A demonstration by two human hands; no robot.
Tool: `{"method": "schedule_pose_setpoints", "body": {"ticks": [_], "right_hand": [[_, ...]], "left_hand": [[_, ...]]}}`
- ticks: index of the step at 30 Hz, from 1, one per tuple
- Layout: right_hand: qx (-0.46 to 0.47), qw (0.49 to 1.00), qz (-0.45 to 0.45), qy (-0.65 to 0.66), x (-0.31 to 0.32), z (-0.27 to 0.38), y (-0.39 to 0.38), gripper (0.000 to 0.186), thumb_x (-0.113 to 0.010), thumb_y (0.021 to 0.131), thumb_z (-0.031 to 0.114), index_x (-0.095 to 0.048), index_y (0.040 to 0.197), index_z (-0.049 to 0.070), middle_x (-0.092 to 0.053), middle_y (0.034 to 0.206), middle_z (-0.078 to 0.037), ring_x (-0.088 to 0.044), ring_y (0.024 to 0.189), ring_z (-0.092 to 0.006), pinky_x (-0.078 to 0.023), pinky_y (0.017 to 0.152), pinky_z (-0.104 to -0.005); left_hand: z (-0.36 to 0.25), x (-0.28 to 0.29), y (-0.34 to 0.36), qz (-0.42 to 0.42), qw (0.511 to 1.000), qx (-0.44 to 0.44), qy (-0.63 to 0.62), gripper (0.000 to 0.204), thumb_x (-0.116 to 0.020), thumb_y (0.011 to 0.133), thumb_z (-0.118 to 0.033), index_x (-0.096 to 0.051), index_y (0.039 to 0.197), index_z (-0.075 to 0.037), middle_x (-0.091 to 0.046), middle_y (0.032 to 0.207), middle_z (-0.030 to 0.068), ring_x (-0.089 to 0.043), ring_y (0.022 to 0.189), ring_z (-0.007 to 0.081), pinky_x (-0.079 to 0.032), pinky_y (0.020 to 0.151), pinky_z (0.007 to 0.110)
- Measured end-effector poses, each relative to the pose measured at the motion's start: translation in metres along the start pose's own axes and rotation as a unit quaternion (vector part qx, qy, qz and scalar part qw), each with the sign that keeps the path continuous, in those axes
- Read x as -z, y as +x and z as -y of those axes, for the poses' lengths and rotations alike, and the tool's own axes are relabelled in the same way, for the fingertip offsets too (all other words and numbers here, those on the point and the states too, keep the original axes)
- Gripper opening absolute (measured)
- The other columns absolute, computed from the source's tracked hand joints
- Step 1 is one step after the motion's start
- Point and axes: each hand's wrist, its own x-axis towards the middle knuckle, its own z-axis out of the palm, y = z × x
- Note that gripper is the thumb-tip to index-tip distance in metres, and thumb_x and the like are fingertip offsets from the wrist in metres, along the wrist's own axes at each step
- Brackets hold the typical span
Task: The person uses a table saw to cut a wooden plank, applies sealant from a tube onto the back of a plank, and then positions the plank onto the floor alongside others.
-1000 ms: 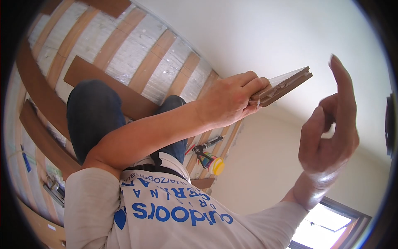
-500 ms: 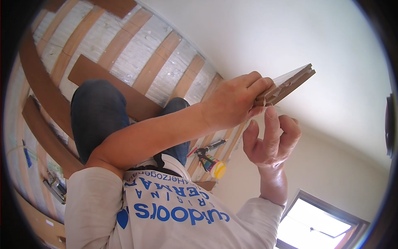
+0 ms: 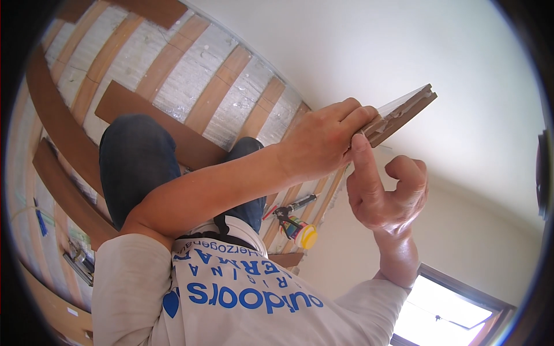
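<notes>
My left hand (image 3: 323, 135) is closed round the near end of a brown wooden floorboard (image 3: 407, 118) with a grooved edge. The board is held up and tilted, and whitish material shows along its side. Just below, my right hand (image 3: 392, 193) has its index finger stretched out, the fingertip at the board's near end by the left hand. Its other fingers are bent and hold nothing. Whether the fingertip presses on the board or only lies close is hard to tell.
Wooden battens (image 3: 219, 86) run across silvery sheeting, with loose brown boards (image 3: 147, 121) around my knees. A caulking gun (image 3: 291, 210) lies beside a yellow-lidded container (image 3: 306, 236). At the left are a blue pen-like tool (image 3: 40, 222) and a metal tool (image 3: 79, 262). A window (image 3: 444, 314) is lower right.
My right hand has shifted a little to the right, while its index fingertip has moved up and left along the board's end. The left hand keeps its hold; the board has barely moved.
</notes>
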Motion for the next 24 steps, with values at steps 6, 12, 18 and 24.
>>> {"method": "schedule_pose_setpoints", "body": {"ticks": [6, 12, 18, 24], "right_hand": [[-0.037, 0.999, 0.037, 0.004, 0.011, -0.018, 0.019, 0.072, -0.067, 0.062, -0.007, -0.076, 0.131, 0.014, -0.036, 0.101, -0.004, -0.041, 0.07, -0.0151, -0.04, 0.056, -0.0286], [-0.125, 0.973, 0.055, 0.188, 0.022, -0.031, 0.038, 0.065, -0.059, 0.072, -0.011, -0.073, 0.133, 0.007, -0.045, 0.088, -0.004, -0.044, 0.074, -0.0159, -0.041, 0.058, -0.0278], [-0.213, 0.901, 0.136, 0.353, 0.033, -0.034, 0.05, 0.062, -0.054, 0.076, -0.014, -0.071, 0.132, 0.004, -0.058, 0.082, -0.006, -0.049, 0.069, -0.0154, -0.041, 0.056, -0.0287], [-0.196, 0.909, 0.164, 0.328, 0.032, -0.032, 0.061, 0.063, -0.052, 0.076, -0.015, -0.068, 0.135, 0.001, -0.052, 0.071, -0.004, -0.044, 0.058, -0.0126, -0.039, 0.053, -0.028]], "left_hand": [[0.0, 0.004, 0.001, 0.012, 1.0, -0.014, -0.002, 0.039, -0.079, 0.093, -0.021, -0.06, 0.123, -0.006, -0.064, 0.101, 0.0096, -0.071, 0.084, 0.0292, -0.059, 0.067, 0.038], [-0.003, 0.003, 0.001, 0.015, 1.0, -0.008, 0.007, 0.041, -0.079, 0.094, -0.022, -0.057, 0.125, -0.007, -0.063, 0.099, 0.0089, -0.07, 0.082, 0.0284, -0.059, 0.067, 0.037], [-0.002, 0.002, 0.003, 0.004, 1.0, -0.014, 0.007, 0.039, -0.079, 0.094, -0.022, -0.058, 0.122, -0.006, -0.062, 0.097, 0.0084, -0.069, 0.081, 0.0271, -0.059, 0.066, 0.036], [0.0, 0.005, 0.003, 0.0, 0.999, -0.031, 0.013, 0.038, -0.079, 0.094, -0.022, -0.059, 0.121, -0.005, -0.062, 0.099, 0.0091, -0.069, 0.081, 0.0277, -0.059, 0.066, 0.036]]}}
